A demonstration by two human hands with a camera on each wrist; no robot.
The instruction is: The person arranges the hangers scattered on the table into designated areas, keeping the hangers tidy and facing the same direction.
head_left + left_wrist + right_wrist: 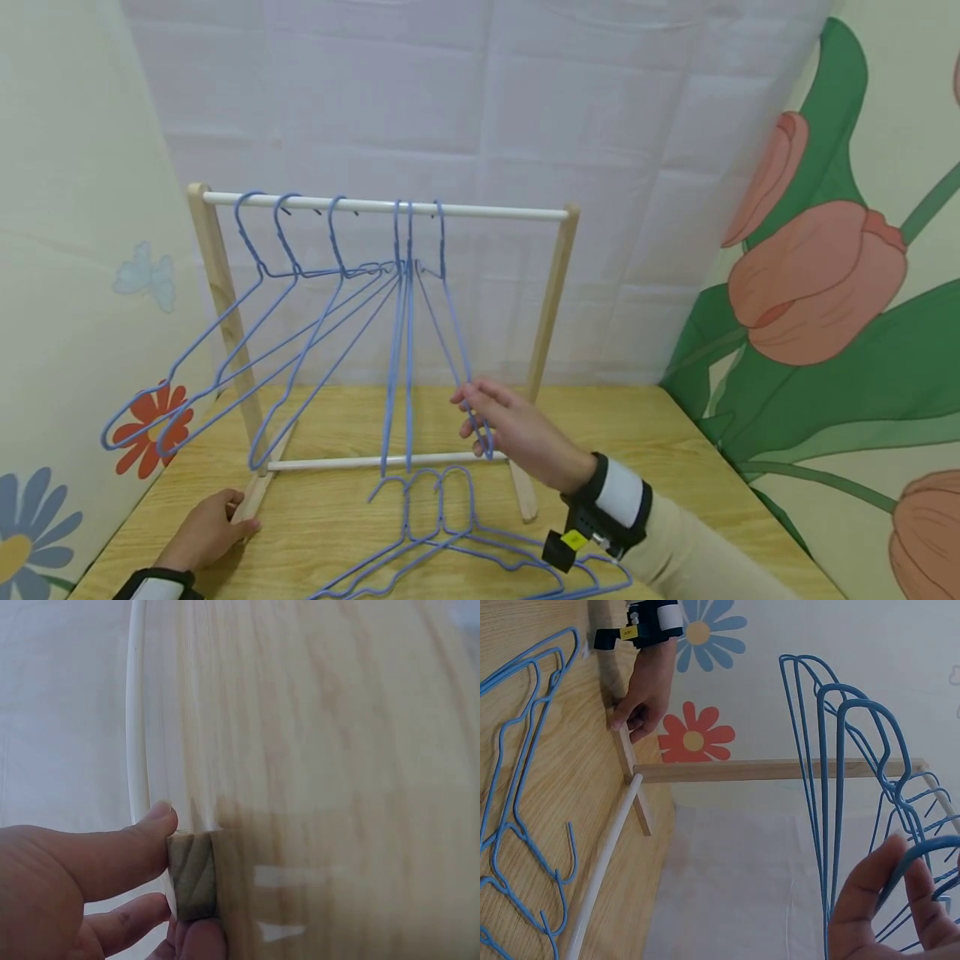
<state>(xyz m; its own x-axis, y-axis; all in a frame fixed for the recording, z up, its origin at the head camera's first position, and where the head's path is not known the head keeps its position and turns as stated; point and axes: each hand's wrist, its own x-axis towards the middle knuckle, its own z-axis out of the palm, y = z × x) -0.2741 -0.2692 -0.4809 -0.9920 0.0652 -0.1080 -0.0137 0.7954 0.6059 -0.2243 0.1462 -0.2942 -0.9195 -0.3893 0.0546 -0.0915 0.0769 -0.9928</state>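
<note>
My right hand [525, 433] pinches the lower end of a blue wire hanger [441, 242], whose hook is over the rack's top rod [510, 212]. In the right wrist view, the thumb and a finger close around that hanger's bent end [928, 846]. Several other blue hangers [287, 242] hang to its left, some turned at an angle. At the lower left, my left hand [202, 529] holds the front end of the rack's wooden foot [256, 495]. The left wrist view shows the thumb and fingers against that foot's square end [193, 874].
Several loose blue hangers [472, 500] lie overlapping on the wooden table [622, 467] in front of the rack. A white lower bar [330, 463] joins the rack's feet. Behind hangs a white cloth [570, 117]; flower-printed walls [825, 400] stand at both sides.
</note>
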